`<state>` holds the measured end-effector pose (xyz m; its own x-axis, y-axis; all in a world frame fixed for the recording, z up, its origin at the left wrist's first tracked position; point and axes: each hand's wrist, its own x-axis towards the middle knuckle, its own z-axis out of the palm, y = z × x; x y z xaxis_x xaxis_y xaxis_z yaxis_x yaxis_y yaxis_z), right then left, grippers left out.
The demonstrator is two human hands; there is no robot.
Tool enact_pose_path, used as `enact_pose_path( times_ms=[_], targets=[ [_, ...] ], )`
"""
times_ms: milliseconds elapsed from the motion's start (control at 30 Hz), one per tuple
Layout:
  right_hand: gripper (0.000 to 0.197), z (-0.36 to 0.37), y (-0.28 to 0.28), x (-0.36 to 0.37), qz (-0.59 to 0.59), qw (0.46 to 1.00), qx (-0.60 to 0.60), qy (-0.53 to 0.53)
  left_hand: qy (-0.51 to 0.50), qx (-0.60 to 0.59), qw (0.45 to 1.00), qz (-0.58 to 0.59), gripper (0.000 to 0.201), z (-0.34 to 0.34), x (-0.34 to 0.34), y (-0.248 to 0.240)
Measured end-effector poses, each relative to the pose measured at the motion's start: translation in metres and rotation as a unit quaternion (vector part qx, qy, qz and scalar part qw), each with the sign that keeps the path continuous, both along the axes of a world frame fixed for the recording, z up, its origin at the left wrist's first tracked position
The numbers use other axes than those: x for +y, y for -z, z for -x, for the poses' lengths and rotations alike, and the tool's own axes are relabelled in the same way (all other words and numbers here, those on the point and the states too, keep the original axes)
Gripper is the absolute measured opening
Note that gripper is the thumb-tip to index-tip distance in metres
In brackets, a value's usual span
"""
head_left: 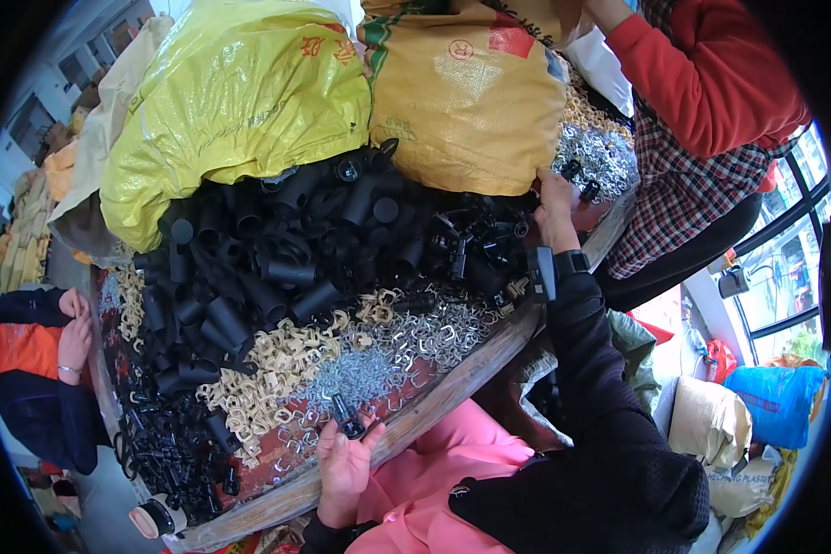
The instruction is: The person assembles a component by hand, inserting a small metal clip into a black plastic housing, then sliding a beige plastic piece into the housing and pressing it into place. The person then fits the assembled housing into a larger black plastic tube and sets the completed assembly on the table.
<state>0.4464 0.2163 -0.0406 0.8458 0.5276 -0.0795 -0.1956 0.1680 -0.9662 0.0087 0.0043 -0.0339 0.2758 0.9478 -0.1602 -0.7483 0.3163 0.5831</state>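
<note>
Bright overall, cool/bluish cast. Strong light thru windows [799, 240] at R, panes nearly blown out w/ glare; their frames bend w/ the fisheye curve. All 4 corners go blk, w/ thin blue fringing at the rim. Shiny highlights on yellow sack [240, 102]; blk tubes [268, 268] v. dark, detail lost in shadow betw. them. Silver clips [439, 332] glint. Centre fairly sharp; far-L bg soft, dimmer.

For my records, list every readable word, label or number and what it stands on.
I won't copy wording; print stands here:
Yellow sack: red characters; small print unreadable.
Orange sack: red circled mark; small print unreadable.
Blue bag: blurred print.
White bag: dark lettering.
Black part, left hand: none readable.
</note>
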Motion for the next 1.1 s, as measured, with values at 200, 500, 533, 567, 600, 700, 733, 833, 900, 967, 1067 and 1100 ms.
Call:
enact_pose_path(
  times_ms=[200, 500, 533, 567, 600, 700, 733, 833, 900, 967, 1067, 1100],
  targets=[
    [0.009, -0.010, -0.052, 0.006, -0.072, 0.991, 0.105, -0.039, 0.001, 0.013, 1.000, 0.007, 0.031, 0.001, 0.000, -0.001],
    [0.021, -0.012, -0.079, 0.014, 0.002, 0.992, -0.095, -0.078, 0.002, 0.030, 0.999, 0.018, 0.034, 0.002, 0.000, -0.003],
    [0.024, 0.011, -0.086, 0.006, 0.028, 0.958, -0.282, -0.031, -0.002, 0.032, 0.999, 0.021, 0.034, 0.003, -0.002, -0.005],
    [0.027, 0.028, -0.092, 0.003, 0.051, 0.886, -0.461, 0.019, -0.006, 0.033, 0.999, 0.022, 0.035, 0.002, -0.001, -0.003],
    [0.031, 0.045, -0.098, 0.004, 0.060, 0.798, -0.596, 0.067, -0.011, 0.033, 0.999, 0.021, 0.036, 0.001, 0.001, -0.003],
    [0.033, 0.069, -0.102, 0.027, 0.079, 0.665, -0.733, 0.117, -0.010, 0.035, 0.999, 0.023, 0.036, -0.001, 0.001, -0.002],
    [0.030, 0.069, -0.103, 0.036, 0.087, 0.643, -0.751, 0.122, -0.010, 0.034, 0.999, 0.023, 0.037, -0.001, 0.001, -0.002],
    [0.028, 0.062, -0.098, 0.051, 0.159, 0.636, -0.754, 0.025, -0.011, 0.030, 0.999, 0.024, 0.037, 0.000, 0.000, -0.002],
    [0.027, 0.060, -0.093, 0.057, 0.190, 0.628, -0.754, -0.028, -0.017, 0.027, 0.999, 0.025, 0.038, -0.001, 0.000, -0.004],
    [0.024, 0.058, -0.089, 0.059, 0.184, 0.606, -0.773, -0.030, -0.011, 0.023, 0.999, 0.025, 0.038, -0.002, 0.000, -0.007],
    [0.023, 0.059, -0.092, 0.059, 0.122, 0.594, -0.795, -0.007, -0.002, 0.013, 1.000, 0.019, 0.037, 0.001, 0.003, -0.004],
    [0.024, 0.059, -0.093, 0.058, 0.067, 0.593, -0.802, 0.013, 0.007, 0.008, 1.000, 0.019, 0.037, 0.003, 0.001, -0.002]
  ],
)
